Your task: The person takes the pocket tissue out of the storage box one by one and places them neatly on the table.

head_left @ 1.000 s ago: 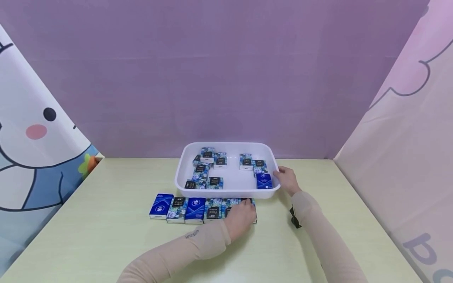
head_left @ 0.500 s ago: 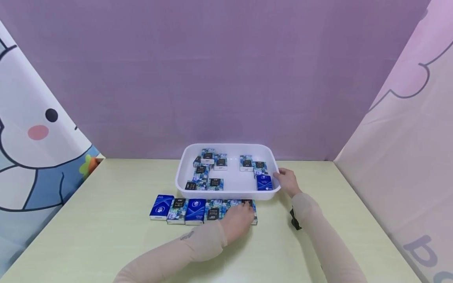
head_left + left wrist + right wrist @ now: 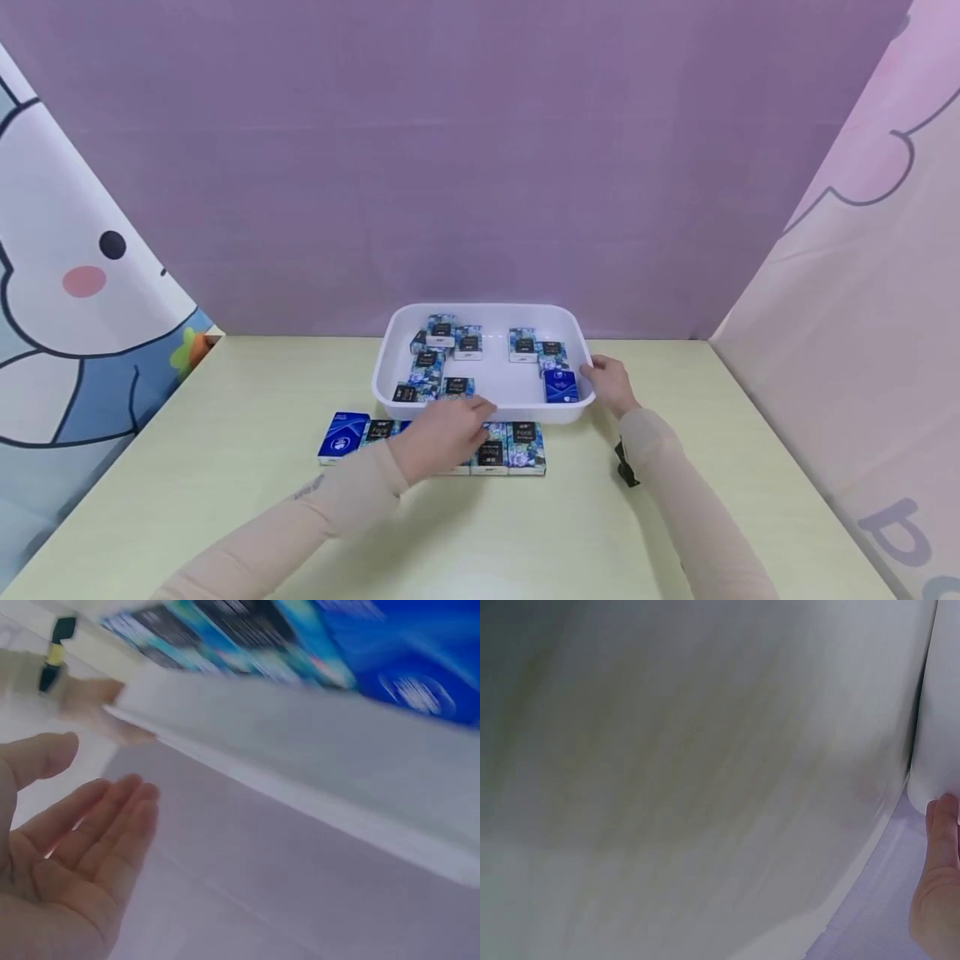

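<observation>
My left hand (image 3: 442, 437) hovers over the row of pocket tissue packs on the table, near the front wall of the white tray (image 3: 543, 413). In the left wrist view the left hand (image 3: 82, 862) has its fingers loosely extended and holds nothing. My right hand (image 3: 611, 385) grips the tray's right rim, its fingers (image 3: 946, 825) along the outer wall in the right wrist view. The row runs from a blue tissue pack (image 3: 343, 435) at the left to a floral tissue pack (image 3: 526, 450) at the right; the left hand and sleeve partly cover the middle packs.
Inside the tray lie several floral tissue packs, grouped left and right, with one blue tissue pack (image 3: 560, 386) at the right front. A purple cloth backdrop (image 3: 480, 167) rises behind the table (image 3: 585, 525). A black strap piece (image 3: 626, 467) shows below the right wrist.
My left hand has moved left and lifted from the right end of the row, uncovering the floral packs there. The right hand has stayed on the tray rim.
</observation>
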`<action>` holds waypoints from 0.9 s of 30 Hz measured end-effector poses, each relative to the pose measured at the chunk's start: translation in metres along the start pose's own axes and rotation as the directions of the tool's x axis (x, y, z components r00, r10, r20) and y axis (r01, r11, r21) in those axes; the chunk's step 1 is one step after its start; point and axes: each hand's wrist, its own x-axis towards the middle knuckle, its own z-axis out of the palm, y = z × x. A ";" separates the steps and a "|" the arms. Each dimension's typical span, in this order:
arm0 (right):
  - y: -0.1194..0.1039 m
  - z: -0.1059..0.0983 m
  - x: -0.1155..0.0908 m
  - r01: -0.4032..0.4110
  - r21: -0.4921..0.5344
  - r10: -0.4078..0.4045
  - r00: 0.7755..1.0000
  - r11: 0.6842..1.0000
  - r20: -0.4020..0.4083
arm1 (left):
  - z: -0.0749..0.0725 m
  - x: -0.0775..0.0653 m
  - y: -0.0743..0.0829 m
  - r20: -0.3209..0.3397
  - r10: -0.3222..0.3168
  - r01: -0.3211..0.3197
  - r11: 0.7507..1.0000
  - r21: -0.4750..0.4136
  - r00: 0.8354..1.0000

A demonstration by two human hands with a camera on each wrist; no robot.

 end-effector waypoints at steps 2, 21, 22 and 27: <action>0.000 0.000 0.000 -0.005 -0.004 0.005 1.000 1.000 -0.002 | -0.006 0.001 -0.010 -0.001 -0.014 0.014 1.000 -0.005 1.000; -0.002 0.001 0.001 -0.004 -0.023 0.003 1.000 1.000 -0.008 | 0.000 0.042 -0.081 0.342 -0.152 0.176 0.983 -0.040 0.927; -0.002 0.001 0.001 -0.003 -0.024 0.002 1.000 1.000 -0.007 | 0.002 0.044 -0.083 0.363 -0.161 0.186 0.982 -0.037 0.918; -0.002 0.001 0.000 0.002 -0.029 -0.002 1.000 1.000 -0.012 | 0.012 0.051 -0.089 0.456 -0.201 0.250 0.967 -0.048 0.867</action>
